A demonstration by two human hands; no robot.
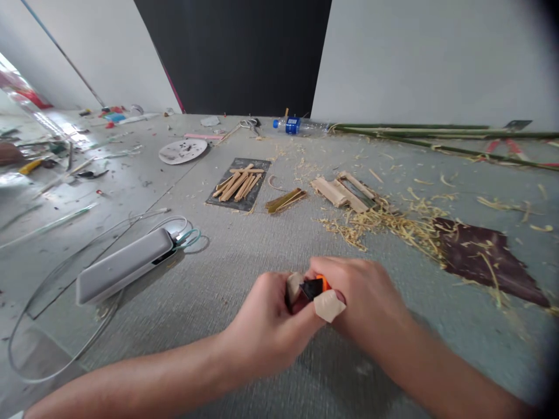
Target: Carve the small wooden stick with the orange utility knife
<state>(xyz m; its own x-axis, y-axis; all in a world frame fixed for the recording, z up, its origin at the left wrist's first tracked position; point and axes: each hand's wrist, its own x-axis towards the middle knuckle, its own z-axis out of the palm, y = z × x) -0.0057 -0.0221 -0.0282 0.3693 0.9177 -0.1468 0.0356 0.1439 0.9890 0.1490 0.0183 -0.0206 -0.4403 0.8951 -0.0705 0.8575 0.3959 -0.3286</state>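
Both hands meet low in the middle of the view, over a grey floor (244, 244). My left hand (266, 326) is closed, its bandaged thumb pressed on a small black and orange tool (315, 287). My right hand (369, 302) is curled around the same tool from the right, with tape on one fingertip. Whether a piece of wood is also held between the fingers is hidden. Straight ahead lies a dark mat (239, 183) carrying several cut bamboo sticks (238, 185).
A grey power bank (124, 265) with looped cables lies at left. Split bamboo pieces (345, 192), shavings (388, 224) and a dark brown sheet (484, 259) lie at right. Long green bamboo poles (437, 137), a water bottle (297, 124) and a white plate (182, 151) lie farther back.
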